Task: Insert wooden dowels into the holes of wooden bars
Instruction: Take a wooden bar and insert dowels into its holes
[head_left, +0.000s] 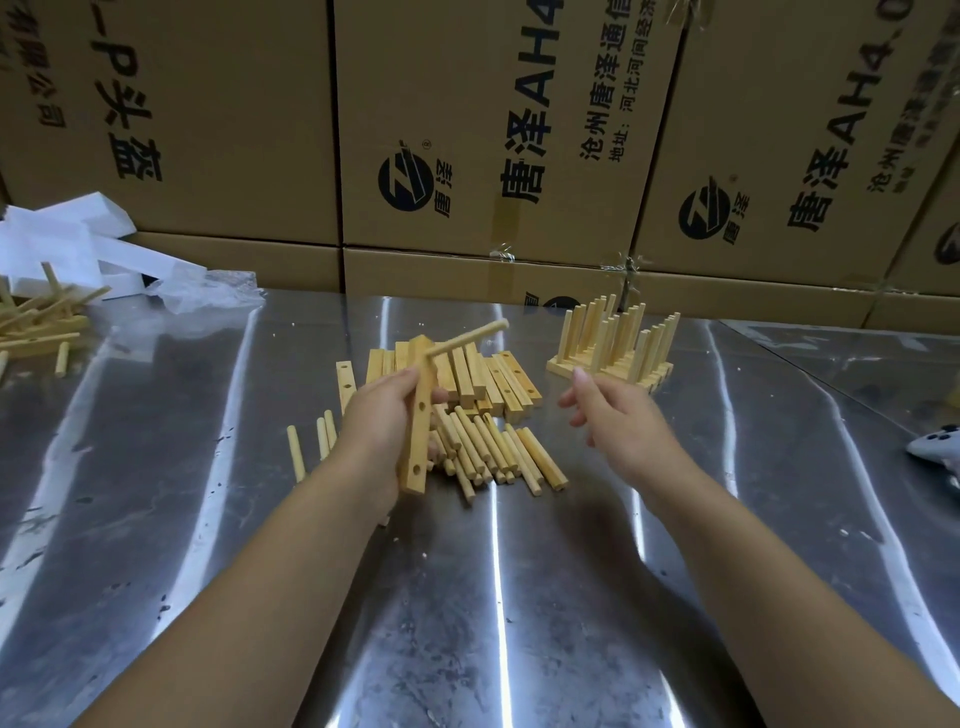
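Your left hand (382, 415) is lifted over the middle of the table, fingers curled round a square wooden bar (418, 441). One round dowel (467, 338) sticks out of the bar's far hole. Your right hand (618, 415) hovers to the right, fingers spread, holding nothing. The far cardboard boxes (467, 130) read "唐泽 AH4". The steel table (467, 597) is shiny.

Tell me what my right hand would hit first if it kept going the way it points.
Probably the pile of loose bars, at its right end; your right hand points forward-left, but its height is unclear.
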